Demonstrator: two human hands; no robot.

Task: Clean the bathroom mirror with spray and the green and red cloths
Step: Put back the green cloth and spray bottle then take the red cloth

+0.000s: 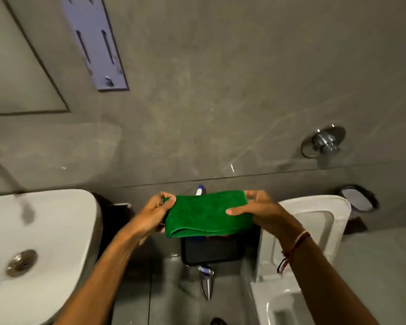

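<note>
Two bare forearms reach forward, hands holding a folded green cloth (206, 213) between a basin and a toilet.

At far left, the white ceramic washbasin (56, 221) holds nothing but its round metal drain (21, 263). Below the cloth sits a black rectangular caddy (210, 250); a white-and-blue spray bottle tip (199, 190) shows above the cloth's top edge, and the caddy's other contents are hidden. The left hand (156, 211) pinches the cloth's left edge, fingers closed on it. The right hand (259, 211), a thread bracelet (293, 248) at its wrist, clamps the right edge, thumb on top. The white toilet (314, 221) stands at right.
</note>
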